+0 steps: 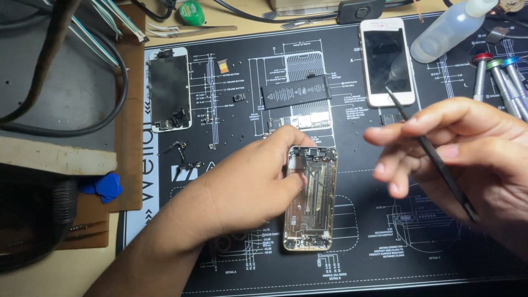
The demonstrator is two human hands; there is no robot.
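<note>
An opened gold phone housing (311, 209) lies on a black repair mat (352, 264). My left hand (250, 184) rests on the housing's left edge, fingers curled over its upper part, holding it. To the right, above the mat, my right hand (467, 151) grips thin black tweezers (434, 159), tip pointing up-left. A black battery (295, 92) lies on the mat behind the housing. A phone screen assembly (169, 88) lies at the far left.
A white phone (387, 60) lies at the back right, beside a clear plastic bottle (448, 27). Several screwdrivers (503, 82) sit at the right edge. Small screws and parts are scattered on the mat. Blue picks (104, 186) and thick cables (82, 110) lie at left.
</note>
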